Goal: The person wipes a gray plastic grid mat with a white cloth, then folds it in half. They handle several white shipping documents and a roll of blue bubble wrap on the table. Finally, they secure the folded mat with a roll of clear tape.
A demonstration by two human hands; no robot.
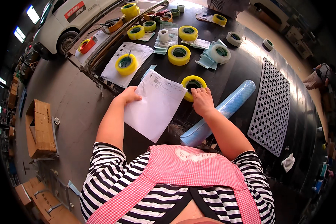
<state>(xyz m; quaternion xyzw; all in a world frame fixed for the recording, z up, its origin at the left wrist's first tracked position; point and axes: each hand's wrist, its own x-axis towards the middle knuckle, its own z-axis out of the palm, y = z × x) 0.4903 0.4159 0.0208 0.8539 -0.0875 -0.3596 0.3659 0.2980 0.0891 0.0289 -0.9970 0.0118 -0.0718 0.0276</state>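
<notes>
My left hand (130, 95) is closed on the left edge of a white printed sheet (153, 108), thumb on top. The sheet hangs at a slant over the table's near edge; whether more sheets lie under it I cannot tell. Just right of it lies a yellow roll of tape (185, 89). My right hand (202, 100) grips that roll's near right side, fingers curled at the rim and the hole. A blue plastic-wrapped roll (227, 108) lies slantwise by my right wrist. Further left, another yellow tape roll (126, 70) rests on a stack of printed papers (110, 71).
More tape rolls (179, 55) and folded slips (207, 59) are spread over the far part of the black table (227, 71). A perforated grey mat (271, 108) lies at the right. Cardboard boxes (41, 128) stand at the left, a white van (69, 20) beyond. A person (321, 76) is at far right.
</notes>
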